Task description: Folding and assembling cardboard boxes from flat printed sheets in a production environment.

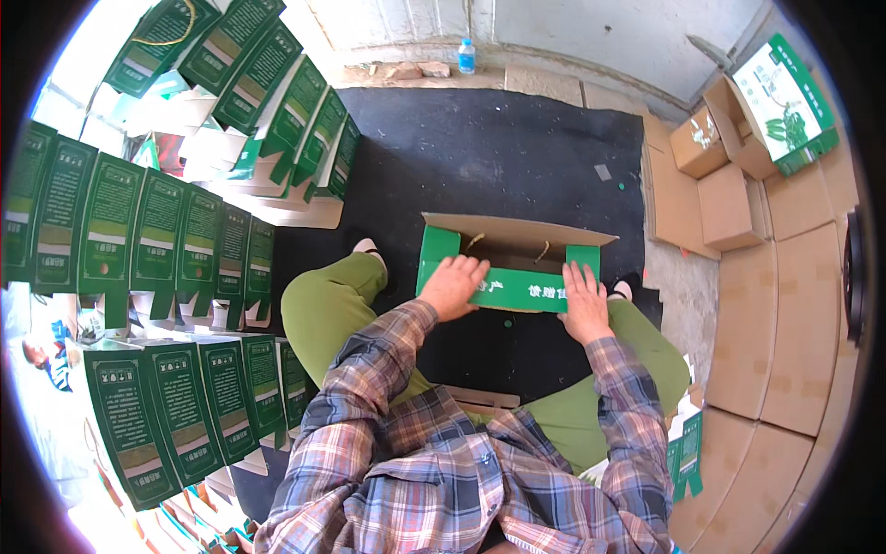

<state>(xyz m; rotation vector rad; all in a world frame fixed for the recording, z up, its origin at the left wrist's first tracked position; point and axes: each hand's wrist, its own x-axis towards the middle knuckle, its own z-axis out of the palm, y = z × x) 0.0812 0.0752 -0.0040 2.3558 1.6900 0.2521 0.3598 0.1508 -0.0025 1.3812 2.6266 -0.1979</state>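
Observation:
A green cardboard carton [517, 288] with white lettering stands between my knees. Its brown back flap [517, 227] is raised, and the dark inside shows between the green side flaps. Two cord loops [543, 250] hang inside near the back. My left hand [455, 287] lies over the left part of the near green panel, fingers bent across it. Over the panel's right end, my right hand [583, 302] has its fingers pointing away from me and its thumb at the lower edge. Both hands grip this panel; the undersides of the fingers are hidden.
Rows of green printed cartons [152, 222] stand stacked along my left. Brown cardboard boxes [729, 203] line the right, one topped by a white-and-green carton [783, 102]. Black matting [480, 138] covers the floor ahead. A blue-labelled bottle [466, 57] stands by the far wall.

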